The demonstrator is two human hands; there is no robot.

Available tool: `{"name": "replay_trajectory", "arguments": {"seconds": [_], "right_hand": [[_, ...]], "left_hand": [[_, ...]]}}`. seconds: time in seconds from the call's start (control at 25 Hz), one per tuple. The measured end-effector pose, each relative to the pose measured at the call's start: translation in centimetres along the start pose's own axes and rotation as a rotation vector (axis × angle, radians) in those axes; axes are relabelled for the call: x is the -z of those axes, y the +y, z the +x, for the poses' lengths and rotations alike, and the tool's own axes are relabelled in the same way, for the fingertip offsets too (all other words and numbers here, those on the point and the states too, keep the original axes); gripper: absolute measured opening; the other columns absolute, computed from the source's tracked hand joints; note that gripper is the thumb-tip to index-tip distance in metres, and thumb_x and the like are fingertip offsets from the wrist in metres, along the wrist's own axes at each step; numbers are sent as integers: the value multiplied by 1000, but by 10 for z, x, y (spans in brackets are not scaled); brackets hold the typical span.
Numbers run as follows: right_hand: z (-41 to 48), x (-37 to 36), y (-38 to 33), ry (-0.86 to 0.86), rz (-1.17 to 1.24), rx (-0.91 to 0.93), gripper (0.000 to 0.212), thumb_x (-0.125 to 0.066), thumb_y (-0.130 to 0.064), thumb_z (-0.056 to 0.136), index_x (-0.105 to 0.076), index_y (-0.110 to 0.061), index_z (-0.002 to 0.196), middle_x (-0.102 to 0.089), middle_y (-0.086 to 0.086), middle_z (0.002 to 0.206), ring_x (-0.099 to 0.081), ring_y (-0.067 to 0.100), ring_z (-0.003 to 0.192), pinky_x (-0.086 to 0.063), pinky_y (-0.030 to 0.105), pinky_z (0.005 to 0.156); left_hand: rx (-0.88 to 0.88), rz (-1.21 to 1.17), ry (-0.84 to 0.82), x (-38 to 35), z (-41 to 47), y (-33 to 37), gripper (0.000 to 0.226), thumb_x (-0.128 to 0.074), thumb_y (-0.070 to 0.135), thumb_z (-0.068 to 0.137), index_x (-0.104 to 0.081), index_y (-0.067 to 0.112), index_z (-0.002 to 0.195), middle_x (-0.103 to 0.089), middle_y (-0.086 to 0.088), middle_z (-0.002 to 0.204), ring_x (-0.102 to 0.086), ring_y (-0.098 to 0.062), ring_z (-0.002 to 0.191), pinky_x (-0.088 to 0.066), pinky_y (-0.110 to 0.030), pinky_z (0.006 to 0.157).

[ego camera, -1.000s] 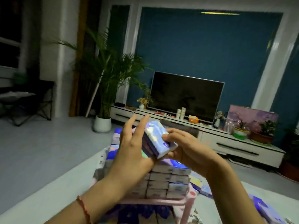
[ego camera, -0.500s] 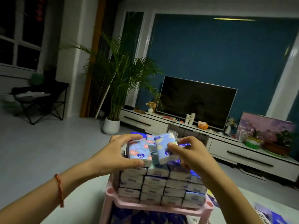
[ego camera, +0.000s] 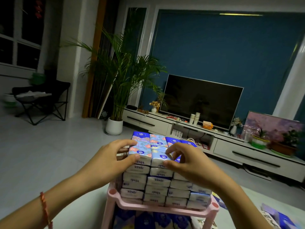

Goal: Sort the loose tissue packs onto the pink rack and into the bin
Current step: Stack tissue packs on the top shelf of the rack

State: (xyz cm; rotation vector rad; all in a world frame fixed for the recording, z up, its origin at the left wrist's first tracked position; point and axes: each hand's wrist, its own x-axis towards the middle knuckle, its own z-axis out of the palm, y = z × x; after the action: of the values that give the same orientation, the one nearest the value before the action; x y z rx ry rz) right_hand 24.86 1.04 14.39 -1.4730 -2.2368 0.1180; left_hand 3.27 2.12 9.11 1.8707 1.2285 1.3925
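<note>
Left hand pinches floral pack; right hand pinches neighbour pack atop pink rack stack.

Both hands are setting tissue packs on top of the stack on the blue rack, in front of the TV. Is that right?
Not quite: the rack is pink, not blue, as the head view shows. The rest holds: the left hand and right hand each rest on a pack on top of the stack, with the TV behind.
</note>
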Motion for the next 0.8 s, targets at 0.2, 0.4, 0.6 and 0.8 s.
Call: {"name": "replay_trajectory", "arguments": {"seconds": [0.2, 0.4, 0.6, 0.8], "right_hand": [[2, 1, 4, 34, -10, 40, 27, -61, -41, 85, -58, -26, 108, -53, -11, 96, -45, -4, 73, -33, 11, 58], [1, 2, 6, 24, 7, 61, 26, -62, -38, 85, -58, -25, 107, -54, -10, 97, -45, -4, 73, -33, 11, 58], [-3, -3, 11, 29, 2, 99, 33, -70, -31, 80, -55, -25, 108, -52, -7, 105, -47, 5, 88, -40, 16, 71], [-5, -5, 10, 40, -9, 131, 29, -66, -29, 83, -53, -24, 109, -51, -6, 110, -49, 8, 96, -46, 21, 78]], "left_hand": [[-8, 27, 42, -2, -2, 2, 41, -66, 26, 82, -57, 25, 122, -59, 9, 119, -58, 4, 98, -52, -7, 69], [-37, 90, 57, -7, -4, 2, 47, -67, 27, 81, -52, 26, 126, -50, 15, 119, -50, 14, 95, -48, -2, 67], [-85, 207, 49, -9, -7, 0, 60, -72, 28, 77, -44, 32, 130, -41, 22, 118, -48, 9, 99, -44, -4, 76], [-83, 168, 56, -9, -8, -4, 62, -72, 27, 77, -45, 31, 132, -44, 22, 118, -53, 0, 108, -47, -13, 85]]}}
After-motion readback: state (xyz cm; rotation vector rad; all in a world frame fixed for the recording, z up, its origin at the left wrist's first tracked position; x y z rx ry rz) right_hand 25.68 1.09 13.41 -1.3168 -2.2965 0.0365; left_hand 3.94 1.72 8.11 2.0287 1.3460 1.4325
